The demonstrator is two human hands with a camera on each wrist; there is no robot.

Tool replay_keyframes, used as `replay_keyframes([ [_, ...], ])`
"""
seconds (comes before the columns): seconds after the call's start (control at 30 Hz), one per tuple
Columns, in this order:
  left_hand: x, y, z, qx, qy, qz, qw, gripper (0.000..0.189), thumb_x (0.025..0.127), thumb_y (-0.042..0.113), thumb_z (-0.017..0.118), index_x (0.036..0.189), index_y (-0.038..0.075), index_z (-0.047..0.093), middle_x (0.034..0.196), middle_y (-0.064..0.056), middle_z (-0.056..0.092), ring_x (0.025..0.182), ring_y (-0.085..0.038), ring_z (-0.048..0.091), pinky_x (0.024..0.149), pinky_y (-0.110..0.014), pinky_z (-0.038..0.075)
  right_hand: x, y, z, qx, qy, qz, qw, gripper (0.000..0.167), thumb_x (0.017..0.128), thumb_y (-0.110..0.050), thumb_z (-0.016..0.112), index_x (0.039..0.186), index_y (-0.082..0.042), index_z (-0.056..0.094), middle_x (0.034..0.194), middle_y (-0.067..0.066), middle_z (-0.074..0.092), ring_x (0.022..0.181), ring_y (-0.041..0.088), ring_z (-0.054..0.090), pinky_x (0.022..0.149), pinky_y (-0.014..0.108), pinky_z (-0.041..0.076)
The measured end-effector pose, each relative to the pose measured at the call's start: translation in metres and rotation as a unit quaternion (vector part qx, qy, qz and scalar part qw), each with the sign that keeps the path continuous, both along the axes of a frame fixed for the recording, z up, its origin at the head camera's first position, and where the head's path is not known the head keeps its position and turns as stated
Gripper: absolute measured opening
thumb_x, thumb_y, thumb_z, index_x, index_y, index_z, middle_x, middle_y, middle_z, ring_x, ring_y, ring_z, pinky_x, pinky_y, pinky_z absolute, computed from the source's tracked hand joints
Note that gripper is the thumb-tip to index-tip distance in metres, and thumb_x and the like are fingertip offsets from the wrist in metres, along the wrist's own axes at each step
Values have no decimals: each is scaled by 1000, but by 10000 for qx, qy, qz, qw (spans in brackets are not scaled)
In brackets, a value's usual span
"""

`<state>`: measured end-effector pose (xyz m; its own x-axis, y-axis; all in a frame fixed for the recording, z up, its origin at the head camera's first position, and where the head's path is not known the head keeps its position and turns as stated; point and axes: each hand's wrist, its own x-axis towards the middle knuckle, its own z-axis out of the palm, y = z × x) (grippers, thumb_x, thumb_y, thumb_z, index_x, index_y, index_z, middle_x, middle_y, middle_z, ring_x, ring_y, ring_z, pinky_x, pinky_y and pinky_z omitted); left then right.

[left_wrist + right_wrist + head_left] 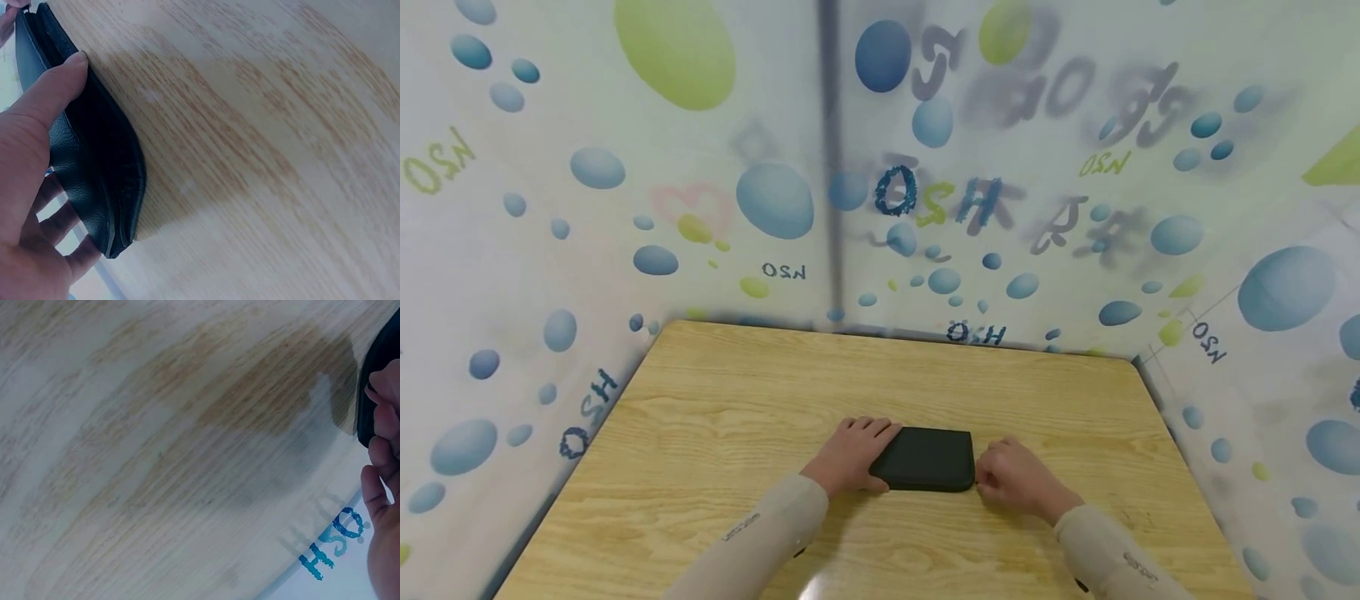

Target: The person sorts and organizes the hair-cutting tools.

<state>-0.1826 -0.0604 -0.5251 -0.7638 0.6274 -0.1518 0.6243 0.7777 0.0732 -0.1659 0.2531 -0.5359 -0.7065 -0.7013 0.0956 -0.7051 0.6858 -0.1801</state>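
Note:
A black leather-look zip pouch (925, 458) lies on the wooden table, its long side running left to right. My left hand (853, 454) grips its left end, fingers over the far edge and thumb at the near one. In the left wrist view the thumb (65, 75) presses on the zipper edge, where the pouch (69, 169) gapes along its zipper. My right hand (1013, 477) is at the right end with its fingers curled in, pinching the zipper pull by the corner. Those fingertips (382, 384) overlap the pouch's dark edge in the right wrist view, and they hide the pull.
The light wood-grain table (760, 383) has rounded far corners. White fabric walls (880, 275) printed with blue and green drops and lettering stand close around its back and sides. Shadows of both hands fall on the tabletop.

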Motion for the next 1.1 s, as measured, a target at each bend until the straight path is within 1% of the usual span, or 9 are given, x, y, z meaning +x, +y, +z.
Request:
replay_keyframes([
  [0.1, 1, 0, 1, 31, -21, -5, 10000, 93, 79, 62, 71, 153, 21, 32, 151, 1, 42, 135, -24, 44, 109, -48, 38, 2, -2, -1, 17, -43, 2, 10000, 22, 77, -19, 75, 65, -28, 59, 63, -22, 47, 63, -4, 37, 68, 23, 35],
  [0.27, 3, 0, 2, 65, -15, -8, 10000, 92, 79, 61, 71, 153, 21, 32, 151, 1, 43, 135, -24, 44, 109, -47, 38, 7, -7, 4, 46, -235, 50, 9997, 22, 78, -18, 74, 64, -26, 58, 63, -20, 48, 63, -2, 35, 65, 21, 32],
  [0.33, 3, 0, 2, 50, -6, -3, 10000, 92, 80, 61, 70, 153, 21, 32, 151, 1, 43, 135, -23, 44, 109, -47, 38, 8, -8, 4, 75, -292, 63, 9995, 22, 79, -18, 73, 65, -26, 59, 64, -20, 48, 63, -1, 35, 65, 21, 32],
  [0.53, 2, 1, 3, 2, -4, 10, 10000, 92, 80, 61, 70, 153, 21, 31, 151, 1, 43, 135, -23, 44, 109, -47, 38, 12, -16, 4, 166, -262, 269, 9992, 23, 82, -21, 74, 66, -27, 59, 64, -21, 47, 64, -3, 35, 66, 20, 35],
  [0.7, 1, 0, 2, -3, 48, -11, 10000, 92, 80, 61, 70, 153, 21, 31, 151, 1, 43, 135, -23, 44, 109, -47, 38, 14, -21, 7, 285, -288, 256, 9989, 24, 83, -21, 74, 65, -25, 59, 63, -20, 46, 63, -1, 35, 65, 19, 32],
  [0.93, 2, 0, 0, -9, 121, -25, 9999, 92, 79, 63, 70, 153, 21, 32, 150, 1, 43, 134, -23, 45, 109, -46, 39, 15, -29, 8, 380, -206, 385, 9983, 23, 84, -22, 72, 65, -24, 60, 62, -18, 44, 63, 1, 32, 66, 19, 31],
  [1.1, 1, 0, -1, 9, 114, -19, 9999, 93, 79, 62, 70, 153, 21, 32, 150, 1, 43, 134, -23, 45, 109, -47, 39, 15, -33, 8, 391, -246, 403, 9981, 24, 84, -23, 73, 65, -23, 59, 61, -18, 42, 62, 2, 31, 64, 18, 27],
])
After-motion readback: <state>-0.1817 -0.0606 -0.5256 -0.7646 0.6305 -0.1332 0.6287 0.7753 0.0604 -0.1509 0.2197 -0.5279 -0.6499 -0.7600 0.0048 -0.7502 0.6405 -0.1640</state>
